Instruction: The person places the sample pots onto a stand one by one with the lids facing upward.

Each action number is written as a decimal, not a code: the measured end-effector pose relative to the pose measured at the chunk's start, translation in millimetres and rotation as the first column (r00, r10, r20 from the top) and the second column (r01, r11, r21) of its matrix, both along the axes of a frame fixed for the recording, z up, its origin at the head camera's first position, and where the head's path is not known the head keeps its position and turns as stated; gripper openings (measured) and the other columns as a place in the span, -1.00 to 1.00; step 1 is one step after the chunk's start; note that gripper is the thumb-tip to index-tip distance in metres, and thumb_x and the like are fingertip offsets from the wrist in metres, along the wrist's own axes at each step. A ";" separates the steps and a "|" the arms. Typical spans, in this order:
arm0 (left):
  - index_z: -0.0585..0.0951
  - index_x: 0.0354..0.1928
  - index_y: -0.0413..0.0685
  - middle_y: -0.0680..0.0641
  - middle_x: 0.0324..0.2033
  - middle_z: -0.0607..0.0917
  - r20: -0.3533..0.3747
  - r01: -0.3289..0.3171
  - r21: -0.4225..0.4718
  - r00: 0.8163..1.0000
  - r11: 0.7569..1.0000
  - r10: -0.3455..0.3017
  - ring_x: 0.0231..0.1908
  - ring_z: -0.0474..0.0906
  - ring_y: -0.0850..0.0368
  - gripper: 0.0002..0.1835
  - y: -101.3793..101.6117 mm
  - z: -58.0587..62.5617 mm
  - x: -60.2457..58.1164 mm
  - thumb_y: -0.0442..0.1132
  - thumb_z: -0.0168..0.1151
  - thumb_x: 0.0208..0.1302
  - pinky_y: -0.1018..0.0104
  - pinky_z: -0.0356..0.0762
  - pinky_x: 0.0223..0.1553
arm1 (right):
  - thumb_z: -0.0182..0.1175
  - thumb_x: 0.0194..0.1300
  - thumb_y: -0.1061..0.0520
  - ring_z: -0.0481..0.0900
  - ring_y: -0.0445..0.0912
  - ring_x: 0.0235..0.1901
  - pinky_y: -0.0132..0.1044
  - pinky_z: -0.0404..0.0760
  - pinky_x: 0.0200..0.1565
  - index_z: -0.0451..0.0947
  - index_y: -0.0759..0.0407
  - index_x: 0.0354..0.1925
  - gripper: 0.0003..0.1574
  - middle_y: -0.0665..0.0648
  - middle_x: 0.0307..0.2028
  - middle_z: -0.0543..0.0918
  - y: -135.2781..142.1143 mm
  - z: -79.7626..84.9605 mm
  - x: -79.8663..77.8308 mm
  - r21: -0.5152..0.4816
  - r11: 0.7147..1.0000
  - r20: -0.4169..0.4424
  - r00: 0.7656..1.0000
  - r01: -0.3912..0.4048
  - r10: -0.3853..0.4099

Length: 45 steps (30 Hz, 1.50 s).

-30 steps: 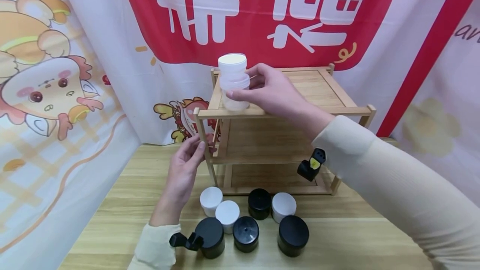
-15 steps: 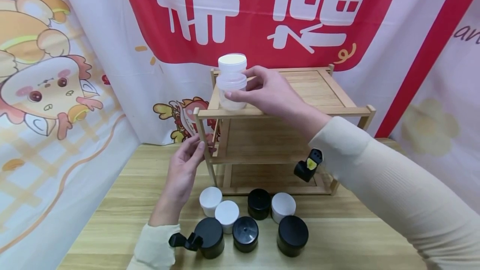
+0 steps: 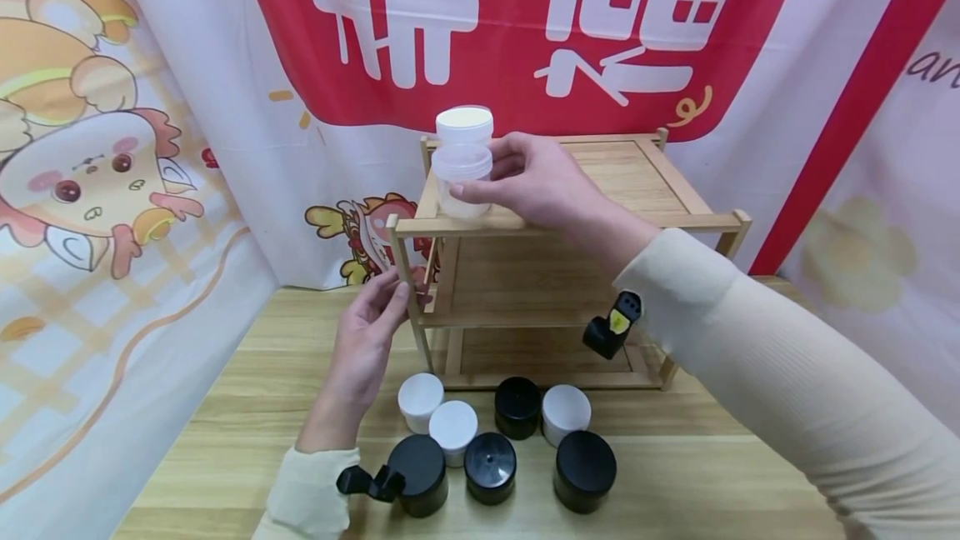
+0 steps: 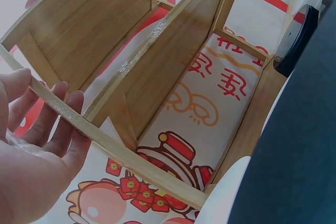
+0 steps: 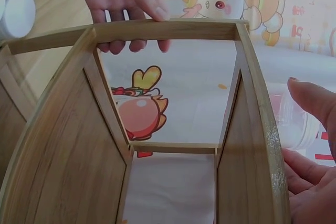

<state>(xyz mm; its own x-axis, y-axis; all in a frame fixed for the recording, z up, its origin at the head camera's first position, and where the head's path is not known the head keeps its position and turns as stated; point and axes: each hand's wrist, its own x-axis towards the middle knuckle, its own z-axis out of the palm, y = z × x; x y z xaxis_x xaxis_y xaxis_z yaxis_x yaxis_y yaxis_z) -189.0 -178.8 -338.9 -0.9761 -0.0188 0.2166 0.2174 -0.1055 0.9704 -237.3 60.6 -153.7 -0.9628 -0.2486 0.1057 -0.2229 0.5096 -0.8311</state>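
Since a second ago, the clear jar (image 3: 461, 163) has slid a bit left. The right hand (image 3: 542, 182) pinches it at the front left corner of the top shelf (image 3: 626, 173). The white-topped jar (image 3: 464, 125) behind stayed put. The left hand (image 3: 367, 323) grips the wooden post (image 3: 401, 258); the left wrist view shows curled fingers (image 4: 74, 129) that the head view partly hides.

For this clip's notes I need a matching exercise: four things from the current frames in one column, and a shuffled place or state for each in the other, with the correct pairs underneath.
Things
1. Left hand
2. Right hand
3. Black jars
4. Red panel with white characters

Places and states
A. Pinching a translucent jar
B. Behind the wooden rack
C. Gripping the rack's left front post
D. Standing on the table

Pairs: 1-C, 2-A, 3-D, 4-B
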 end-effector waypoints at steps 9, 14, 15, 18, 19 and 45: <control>0.46 0.49 -0.06 0.06 0.29 0.63 0.010 -0.003 -0.005 1.000 1.000 0.003 0.31 0.48 0.11 -0.54 0.1 -0.7 -0.2 -0.11 0.10 0.70 0.30 0.53 0.40 | 0.55 0.29 -0.16 0.64 -0.03 0.19 -0.03 0.66 0.25 0.48 -0.02 0.42 -0.15 0.05 0.22 0.67 -0.4 -1.3 -2.1 -0.017 1.000 -0.008 1.000 0.000 0.000; 0.48 0.48 -0.02 0.14 0.26 0.65 0.010 0.000 -0.001 1.000 1.000 0.000 0.32 0.48 0.12 -0.56 0.1 -1.0 -1.0 -0.10 0.11 0.70 0.30 0.53 0.40 | 0.55 0.28 -0.17 0.65 -0.04 0.17 -0.02 0.66 0.24 0.51 -0.02 0.40 -0.18 0.05 0.20 0.69 -0.3 -3.5 -2.3 -0.023 1.000 -0.020 1.000 -0.001 0.000; 0.48 0.48 -0.02 0.13 0.26 0.65 0.010 0.001 0.000 1.000 1.000 -0.001 0.31 0.48 0.12 -0.56 0.1 -1.2 -1.0 -0.10 0.11 0.70 0.30 0.53 0.40 | 0.55 0.28 -0.17 0.65 -0.04 0.17 -0.02 0.65 0.24 0.51 -0.02 0.39 -0.18 0.05 0.20 0.69 -0.3 -3.9 -2.4 -0.023 1.000 -0.020 1.000 0.000 0.000; 0.48 0.48 -0.02 0.06 0.30 0.64 0.011 0.001 0.003 1.000 1.000 -0.001 0.31 0.48 0.12 -0.56 -0.3 -1.5 -1.1 -0.11 0.11 0.70 0.30 0.53 0.40 | 0.55 0.28 -0.18 0.65 -0.04 0.17 -0.01 0.65 0.25 0.52 -0.02 0.39 -0.19 0.04 0.20 0.70 -0.3 -4.6 -2.5 -0.026 1.000 -0.020 1.000 0.001 -0.001; 0.48 0.48 -0.02 0.03 0.31 0.63 0.011 0.001 0.003 1.000 1.000 -0.001 0.30 0.48 0.13 -0.56 -0.3 -1.4 -1.1 -0.11 0.11 0.70 0.30 0.53 0.40 | 0.55 0.28 -0.18 0.65 -0.05 0.17 -0.01 0.65 0.25 0.52 -0.02 0.39 -0.19 0.04 0.19 0.70 -0.2 -4.8 -2.6 -0.027 1.000 -0.022 1.000 0.001 -0.001; 0.38 0.53 -0.25 0.09 0.18 0.65 0.010 -0.011 0.022 1.000 1.000 0.010 0.23 0.50 0.15 -0.48 1.2 -1.6 -0.5 -0.16 0.11 0.70 0.32 0.55 0.37 | 0.48 0.37 -0.19 0.68 -0.14 0.23 -0.15 0.71 0.31 0.50 -0.07 0.37 -0.28 -0.02 0.26 0.69 48.8 -0.3 40.6 -0.213 0.976 -0.153 0.986 0.031 -0.065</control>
